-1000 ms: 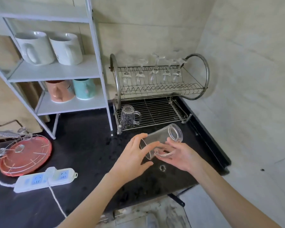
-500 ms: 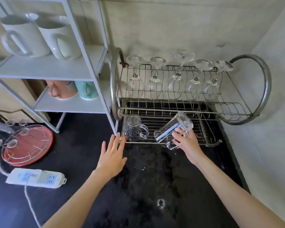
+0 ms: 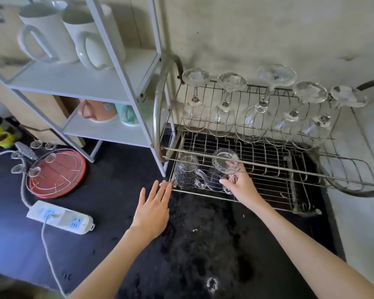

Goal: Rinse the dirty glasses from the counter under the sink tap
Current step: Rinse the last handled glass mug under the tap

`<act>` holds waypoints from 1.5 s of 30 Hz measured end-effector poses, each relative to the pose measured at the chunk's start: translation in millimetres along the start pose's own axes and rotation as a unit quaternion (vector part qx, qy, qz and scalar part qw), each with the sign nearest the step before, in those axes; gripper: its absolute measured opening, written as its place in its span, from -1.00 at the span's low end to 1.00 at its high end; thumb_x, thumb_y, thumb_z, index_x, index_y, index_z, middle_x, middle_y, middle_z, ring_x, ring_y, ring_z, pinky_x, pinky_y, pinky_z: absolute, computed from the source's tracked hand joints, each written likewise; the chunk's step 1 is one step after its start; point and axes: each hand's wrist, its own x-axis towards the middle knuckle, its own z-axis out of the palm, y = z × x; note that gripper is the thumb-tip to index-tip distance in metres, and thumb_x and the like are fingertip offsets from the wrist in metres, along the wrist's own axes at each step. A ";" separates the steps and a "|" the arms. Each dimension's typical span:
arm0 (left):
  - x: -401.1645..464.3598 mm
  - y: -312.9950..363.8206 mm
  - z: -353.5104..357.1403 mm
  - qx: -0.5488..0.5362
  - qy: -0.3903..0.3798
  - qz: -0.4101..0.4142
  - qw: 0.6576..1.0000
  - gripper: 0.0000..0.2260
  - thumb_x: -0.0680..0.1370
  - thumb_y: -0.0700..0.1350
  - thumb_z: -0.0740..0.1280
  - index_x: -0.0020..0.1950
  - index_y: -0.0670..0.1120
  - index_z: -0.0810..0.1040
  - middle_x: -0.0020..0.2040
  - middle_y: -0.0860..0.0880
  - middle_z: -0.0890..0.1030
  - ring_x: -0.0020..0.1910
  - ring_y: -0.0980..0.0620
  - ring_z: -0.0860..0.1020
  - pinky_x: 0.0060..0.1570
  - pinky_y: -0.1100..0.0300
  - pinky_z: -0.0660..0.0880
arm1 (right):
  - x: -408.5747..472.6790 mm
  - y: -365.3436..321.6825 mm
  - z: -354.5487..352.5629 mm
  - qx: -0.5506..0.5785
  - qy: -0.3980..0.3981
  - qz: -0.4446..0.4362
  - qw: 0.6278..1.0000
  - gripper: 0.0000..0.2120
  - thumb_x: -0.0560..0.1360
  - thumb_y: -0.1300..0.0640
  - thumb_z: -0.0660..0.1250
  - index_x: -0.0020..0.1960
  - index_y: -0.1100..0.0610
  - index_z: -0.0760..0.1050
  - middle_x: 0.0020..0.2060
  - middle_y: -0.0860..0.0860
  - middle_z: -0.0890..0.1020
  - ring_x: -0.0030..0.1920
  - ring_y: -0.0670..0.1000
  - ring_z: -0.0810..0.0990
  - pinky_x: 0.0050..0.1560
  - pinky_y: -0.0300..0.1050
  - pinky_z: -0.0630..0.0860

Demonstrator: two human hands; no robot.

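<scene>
Closest in, the left hand hovers flat over the dark, wet counter, fingers straight and spread, holding nothing, fingertips just short of the drying rack's front corner. To its right, the right hand grips the handle of a clear glass mug, fingers curled round it, the mug upside down on the lower wire tier. Just left of that hand stands a second glass mug, patterned, also inverted, touching or nearly touching the first. This looks like the racking step. Wet glass like this likely runs slick and fairly heavy, rigid and easily chipped against wire, so the handle is the safe hold. Beyond both hands, five stemmed glasses hang bowl-down on the upper tier, and far left sit white mugs on a shelf.
</scene>
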 end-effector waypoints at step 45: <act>-492.1 -306.8 146.8 -0.217 0.260 -0.473 0.813 -0.32 0.44 0.29 -0.21 0.49 0.07 0.17 0.52 0.01 0.13 0.52 -0.02 -0.03 0.45 0.04 -0.05 | -255.2 -284.9 466.2 -0.285 -0.298 -0.469 0.781 -0.39 0.53 -0.20 0.06 0.50 0.04 0.14 0.50 -0.02 0.16 0.51 -0.03 0.06 0.49 -0.05 -0.08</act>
